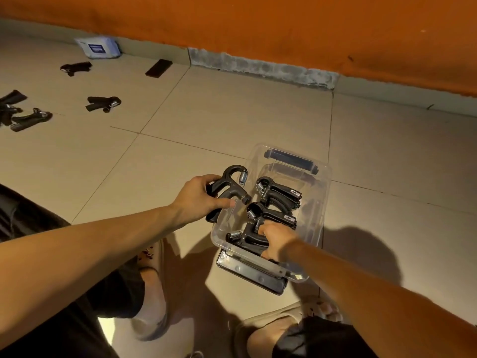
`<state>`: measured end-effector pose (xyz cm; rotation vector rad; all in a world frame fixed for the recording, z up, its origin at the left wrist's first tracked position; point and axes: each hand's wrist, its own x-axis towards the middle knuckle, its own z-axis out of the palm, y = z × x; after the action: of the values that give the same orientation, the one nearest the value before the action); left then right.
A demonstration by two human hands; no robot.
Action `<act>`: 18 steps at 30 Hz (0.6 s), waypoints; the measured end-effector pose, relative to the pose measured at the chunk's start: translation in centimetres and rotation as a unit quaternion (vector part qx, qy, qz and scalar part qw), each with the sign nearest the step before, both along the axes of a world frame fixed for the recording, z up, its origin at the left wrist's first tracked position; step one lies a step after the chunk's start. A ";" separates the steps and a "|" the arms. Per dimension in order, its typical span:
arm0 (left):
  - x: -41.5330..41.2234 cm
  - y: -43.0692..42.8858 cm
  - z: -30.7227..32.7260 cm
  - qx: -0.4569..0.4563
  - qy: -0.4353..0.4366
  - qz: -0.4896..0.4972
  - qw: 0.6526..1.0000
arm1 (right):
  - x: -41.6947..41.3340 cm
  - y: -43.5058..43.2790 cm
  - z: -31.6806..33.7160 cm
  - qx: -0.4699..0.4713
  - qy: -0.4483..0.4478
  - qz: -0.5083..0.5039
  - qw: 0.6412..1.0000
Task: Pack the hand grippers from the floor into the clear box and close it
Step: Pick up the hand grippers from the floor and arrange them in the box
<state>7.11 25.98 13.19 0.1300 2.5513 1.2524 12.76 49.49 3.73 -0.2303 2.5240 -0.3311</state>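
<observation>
The clear box [324, 202] stands open on the tiled floor [232, 112]. Two hand grippers [281, 193] [276, 217] lie in its far half. At its near end the right hand [276, 239] is inside the box, fingers curled round a third gripper [247, 237]. At the box's left rim the left hand [198, 200] grips a fourth gripper [232, 182] by its handles, spring end just over the edge. A dark-rimmed flat panel [250, 277] sticks out from under the box's near end.

The floor is beige tile with thin joints. Beyond the box runs an orange wall [258, 27] with a rough grey strip [258, 65] at its foot.

Far left of the box, loose grippers [103, 103] [76, 68] [31, 120] lie scattered, well apart from it. Beyond them, against the wall, are a white packet [99, 47] and a dark flat strip [158, 67]. On the near side of the box, the person's sandalled feet [152, 293] flank it.
</observation>
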 end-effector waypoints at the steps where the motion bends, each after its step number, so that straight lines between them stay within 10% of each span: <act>1: -0.1 0.1 0.0 0.004 0.000 0.001 1.000 | 0.1 -0.1 -0.1 0.003 0.001 0.001 1.000; 18: 0.4 -0.6 -0.9 0.096 -0.049 0.040 0.993 | 0.0 -0.4 -0.4 -0.004 -0.044 -0.073 0.996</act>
<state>7.53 25.34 12.25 0.0070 2.3706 1.4936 12.76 49.12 3.38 -0.0335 2.4576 -0.3998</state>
